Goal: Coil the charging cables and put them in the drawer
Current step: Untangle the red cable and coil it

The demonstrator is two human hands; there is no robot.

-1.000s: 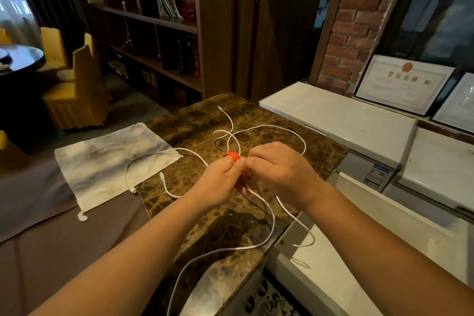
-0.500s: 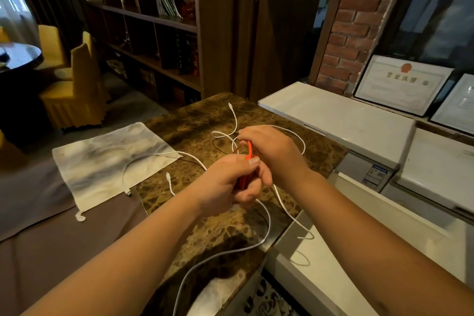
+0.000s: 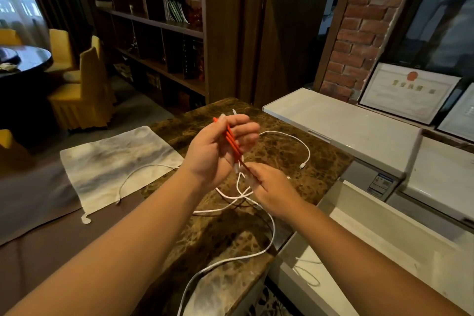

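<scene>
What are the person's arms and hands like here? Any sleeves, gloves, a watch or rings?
Both forearms are bare right up to the bottom edge of the picture: no sleeves show. The left hand and the right hand wear no gloves, and no watch, bracelet or ring is visible on either wrist or on the fingers that show.

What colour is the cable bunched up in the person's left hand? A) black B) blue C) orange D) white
C: the left hand grips folded strands of orange cable, while the white cables lie loose on the marble counter.
</scene>
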